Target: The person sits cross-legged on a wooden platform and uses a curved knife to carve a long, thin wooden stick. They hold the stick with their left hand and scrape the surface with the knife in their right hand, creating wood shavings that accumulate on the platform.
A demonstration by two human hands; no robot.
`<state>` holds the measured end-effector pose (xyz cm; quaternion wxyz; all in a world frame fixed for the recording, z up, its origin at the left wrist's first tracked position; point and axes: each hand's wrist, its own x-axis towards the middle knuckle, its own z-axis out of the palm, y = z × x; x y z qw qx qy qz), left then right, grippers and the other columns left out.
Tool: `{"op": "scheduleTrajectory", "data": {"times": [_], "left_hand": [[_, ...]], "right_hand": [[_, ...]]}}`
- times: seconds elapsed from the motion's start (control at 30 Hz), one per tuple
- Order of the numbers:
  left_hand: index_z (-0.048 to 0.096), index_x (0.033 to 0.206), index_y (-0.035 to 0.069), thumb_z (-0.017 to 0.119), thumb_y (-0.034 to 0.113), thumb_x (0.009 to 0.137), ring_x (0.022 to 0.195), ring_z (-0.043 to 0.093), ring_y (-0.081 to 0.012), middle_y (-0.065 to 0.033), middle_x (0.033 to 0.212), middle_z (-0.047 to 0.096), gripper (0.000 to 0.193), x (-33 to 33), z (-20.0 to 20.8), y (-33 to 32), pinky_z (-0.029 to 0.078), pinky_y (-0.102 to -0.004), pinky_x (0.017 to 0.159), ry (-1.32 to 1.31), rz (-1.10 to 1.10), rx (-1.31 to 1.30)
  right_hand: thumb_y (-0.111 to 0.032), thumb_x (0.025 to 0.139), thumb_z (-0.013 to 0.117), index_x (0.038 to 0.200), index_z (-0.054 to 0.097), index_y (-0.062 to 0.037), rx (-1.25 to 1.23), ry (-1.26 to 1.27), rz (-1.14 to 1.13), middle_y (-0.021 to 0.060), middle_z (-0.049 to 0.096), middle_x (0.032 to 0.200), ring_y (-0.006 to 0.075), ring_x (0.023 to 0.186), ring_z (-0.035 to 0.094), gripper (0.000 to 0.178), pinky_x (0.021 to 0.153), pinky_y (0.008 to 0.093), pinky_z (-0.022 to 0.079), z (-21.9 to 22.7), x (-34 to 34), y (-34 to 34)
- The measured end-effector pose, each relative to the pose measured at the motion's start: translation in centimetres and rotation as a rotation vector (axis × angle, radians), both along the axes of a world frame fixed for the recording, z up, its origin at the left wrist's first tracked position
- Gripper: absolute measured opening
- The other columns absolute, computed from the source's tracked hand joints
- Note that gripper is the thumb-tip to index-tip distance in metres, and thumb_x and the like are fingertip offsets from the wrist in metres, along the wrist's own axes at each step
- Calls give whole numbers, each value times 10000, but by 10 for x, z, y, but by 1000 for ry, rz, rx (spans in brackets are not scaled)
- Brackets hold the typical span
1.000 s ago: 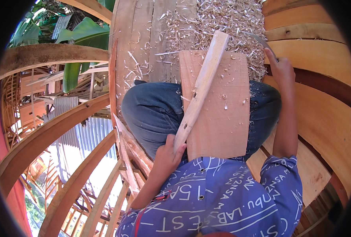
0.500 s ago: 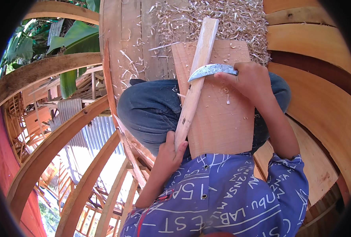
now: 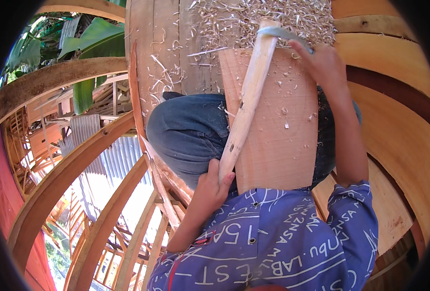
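Note:
My left hand [image 3: 214, 186] is closed round the near end of a long, pale wooden stick [image 3: 246, 109]. The stick slants up and away to the right over a flat wooden board [image 3: 282, 126], which lies across my lap. In my right hand [image 3: 326, 63] is a knife [image 3: 280, 33] with a curved grey blade, slightly blurred. Its blade lies across the far end of the stick; the handle is hidden in my fist. A few small shavings [image 3: 285, 114] rest on the board.
Curly wood shavings [image 3: 215, 24] cover much of the plank floor [image 3: 164, 48] beyond my legs. Curved wooden ribs [image 3: 60, 80] rise on the left, with corrugated metal sheets [image 3: 127, 157] below them. Curved planks [image 3: 384, 53] form a wall on the right.
My right hand and the knife have moved away from me along the stick, from its middle to its far end. My left hand keeps its grip; the stick's far end has shifted slightly right.

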<state>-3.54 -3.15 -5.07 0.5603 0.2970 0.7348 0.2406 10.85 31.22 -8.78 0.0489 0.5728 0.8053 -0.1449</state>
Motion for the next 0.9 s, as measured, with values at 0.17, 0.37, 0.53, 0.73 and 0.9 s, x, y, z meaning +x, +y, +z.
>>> {"op": "scheduleTrajectory", "data": {"times": [0.17, 0.37, 0.53, 0.73, 0.9], "left_hand": [[396, 1045, 7, 541, 298, 929, 756, 540, -545, -330, 751, 545, 345, 0, -3, -3, 421, -525, 612, -25, 14, 5], [404, 977, -5, 537, 295, 926, 595, 595, -342, -201, 647, 527, 332, 3, -7, -1, 428, -394, 547, 75, -18, 9], [407, 994, -12, 582, 286, 907, 647, 591, -438, -258, 694, 554, 357, 8, -8, 0, 449, -450, 546, 87, -4, 19], [398, 994, -18, 603, 277, 899, 654, 585, -491, -287, 669, 552, 372, 10, -6, 3, 450, -476, 526, 94, 1, 23], [397, 986, -12, 602, 277, 901, 629, 578, -488, -279, 637, 541, 365, 9, -7, 4, 442, -474, 508, 83, 7, 19]], "right_hand": [[-773, 776, 459, 732, 686, 26, -30, -44, -173, 236, 609, 635, 387, 713, 652, 832, 650, 437, 502, 7, 39, 49], [-708, 766, 543, 675, 679, -4, -148, -17, 238, 185, 612, 601, 327, 627, 651, 723, 592, 405, 511, 33, 11, -79], [-735, 754, 525, 637, 661, 0, -118, 7, 241, 174, 600, 572, 316, 570, 641, 757, 544, 401, 509, 19, 3, -81], [-777, 723, 523, 638, 651, 14, 31, -35, 279, 187, 598, 569, 318, 569, 644, 806, 548, 408, 516, 5, 4, -47], [-785, 724, 515, 657, 662, 9, 90, -24, 261, 191, 604, 577, 325, 584, 650, 810, 557, 410, 518, -7, -2, -35]]}}
